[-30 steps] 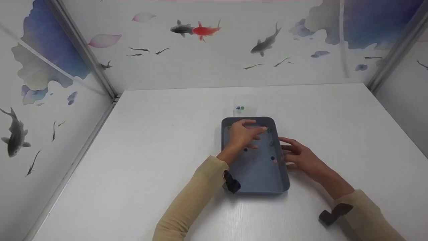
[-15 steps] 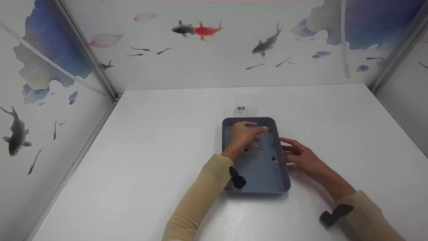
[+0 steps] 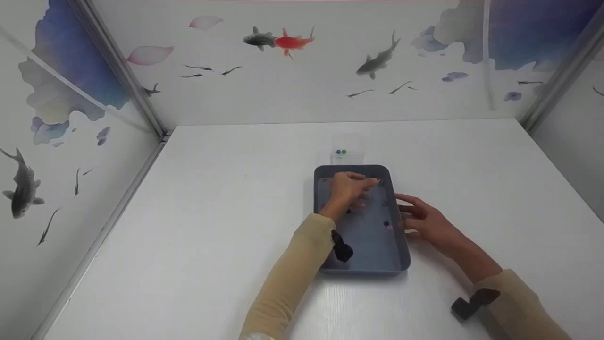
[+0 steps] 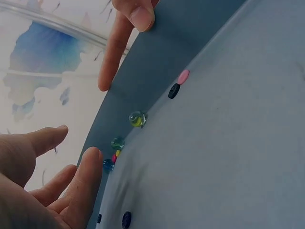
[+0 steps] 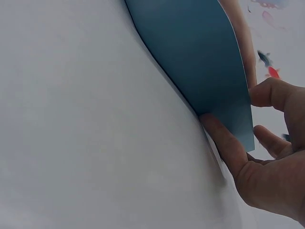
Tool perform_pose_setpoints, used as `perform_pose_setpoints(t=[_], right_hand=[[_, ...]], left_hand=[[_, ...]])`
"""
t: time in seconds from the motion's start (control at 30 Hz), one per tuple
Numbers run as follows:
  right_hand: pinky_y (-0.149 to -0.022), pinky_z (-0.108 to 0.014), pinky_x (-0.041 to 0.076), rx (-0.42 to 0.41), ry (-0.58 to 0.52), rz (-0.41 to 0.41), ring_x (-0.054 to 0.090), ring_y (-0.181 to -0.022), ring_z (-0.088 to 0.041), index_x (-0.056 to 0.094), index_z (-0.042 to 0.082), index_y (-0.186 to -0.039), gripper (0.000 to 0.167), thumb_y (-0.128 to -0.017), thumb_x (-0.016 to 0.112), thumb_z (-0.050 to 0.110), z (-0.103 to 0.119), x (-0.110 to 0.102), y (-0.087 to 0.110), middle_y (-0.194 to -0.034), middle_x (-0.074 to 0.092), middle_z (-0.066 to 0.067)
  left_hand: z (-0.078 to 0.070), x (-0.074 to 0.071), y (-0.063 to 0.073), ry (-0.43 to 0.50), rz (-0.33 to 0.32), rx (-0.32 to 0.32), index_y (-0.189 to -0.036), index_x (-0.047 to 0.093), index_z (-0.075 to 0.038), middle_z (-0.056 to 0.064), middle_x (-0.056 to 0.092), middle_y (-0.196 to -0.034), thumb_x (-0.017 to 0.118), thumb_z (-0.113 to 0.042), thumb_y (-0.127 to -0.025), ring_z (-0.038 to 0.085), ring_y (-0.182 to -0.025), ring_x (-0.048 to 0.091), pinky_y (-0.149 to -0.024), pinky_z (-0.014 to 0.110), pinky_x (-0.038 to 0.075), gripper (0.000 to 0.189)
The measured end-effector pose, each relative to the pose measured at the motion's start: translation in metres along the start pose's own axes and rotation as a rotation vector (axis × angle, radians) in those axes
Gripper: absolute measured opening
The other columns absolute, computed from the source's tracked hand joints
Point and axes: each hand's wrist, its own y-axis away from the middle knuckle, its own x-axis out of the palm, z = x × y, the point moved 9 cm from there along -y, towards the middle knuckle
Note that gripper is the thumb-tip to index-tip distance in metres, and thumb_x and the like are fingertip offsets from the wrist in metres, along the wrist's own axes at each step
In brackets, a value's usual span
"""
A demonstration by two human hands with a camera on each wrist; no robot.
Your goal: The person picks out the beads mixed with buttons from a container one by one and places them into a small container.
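Note:
A blue-grey tray point(image 3: 368, 252) lies on the white table. My left hand point(image 3: 347, 189) reaches over it, fingers extended towards the back right corner. In the left wrist view its fingertips are right by a blue marble point(image 4: 108, 165) and a green marble point(image 4: 117, 143), with small pink and yellow pieces point(image 4: 117, 154) between them. A clear marble point(image 4: 137, 119) with a yellow swirl sits along the same wall, then a black button point(image 4: 174, 91) and a pink button point(image 4: 184, 77). My right hand point(image 3: 432, 226) touches the tray's outer right wall and rim with loosely spread fingers.
Behind the tray stands a clear plastic box point(image 3: 348, 159) with a blue and a green piece point(image 3: 343, 152) in it. A dark button point(image 4: 126, 220) lies on the tray floor under my left hand. A patterned wall point(image 3: 302, 94) rises behind the table.
My left forearm and wrist have swung slightly right over the tray, while the fingertips stay at its back right corner. The right hand has kept its place at the tray's side.

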Motion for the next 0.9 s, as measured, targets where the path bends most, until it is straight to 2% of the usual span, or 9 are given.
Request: perform_pose_setpoints(t=[0.2, 0.33, 0.5, 0.9], right_hand=[[-0.107, -0.051, 0.05, -0.001, 0.002, 0.003, 0.038, -0.147, -0.039, 0.029, 0.035, -0.157, 0.075, -0.094, 0.069, 0.03, 0.003, 0.0, 0.002, -0.162, 0.032, -0.016], [-0.107, -0.05, 0.05, -0.003, -0.016, 0.011, 0.038, -0.147, -0.039, 0.029, 0.033, -0.157, 0.077, -0.093, 0.071, 0.028, 0.002, 0.001, 0.001, -0.162, 0.032, -0.017], [-0.109, -0.051, 0.048, -0.008, -0.065, 0.027, 0.036, -0.148, -0.039, 0.029, 0.031, -0.157, 0.076, -0.093, 0.069, 0.022, 0.001, 0.002, 0.001, -0.162, 0.031, -0.017], [-0.11, -0.052, 0.047, -0.012, -0.034, 0.025, 0.036, -0.148, -0.039, 0.028, 0.032, -0.158, 0.075, -0.094, 0.067, 0.022, 0.0, 0.002, 0.001, -0.163, 0.03, -0.016]], left_hand=[[0.0, 0.006, -0.005, -0.023, -0.007, 0.003, -0.109, 0.073, -0.006, 0.006, 0.077, -0.089, 0.084, -0.023, -0.081, 0.026, -0.085, 0.077, -0.06, 0.033, 0.062, 0.035], [0.002, 0.007, -0.009, -0.045, -0.034, -0.006, -0.111, 0.072, -0.006, 0.009, 0.077, -0.09, 0.085, -0.022, -0.081, 0.026, -0.084, 0.076, -0.062, 0.033, 0.062, 0.036], [0.007, 0.008, -0.014, -0.078, -0.06, -0.028, -0.116, 0.071, -0.008, 0.01, 0.076, -0.091, 0.085, -0.025, -0.081, 0.022, -0.077, 0.075, -0.057, 0.029, 0.059, 0.042], [0.008, 0.012, -0.026, -0.124, -0.076, 0.038, -0.104, 0.073, -0.005, 0.002, 0.068, -0.073, 0.085, -0.022, -0.081, 0.015, -0.062, 0.067, -0.05, 0.025, 0.055, 0.031]])
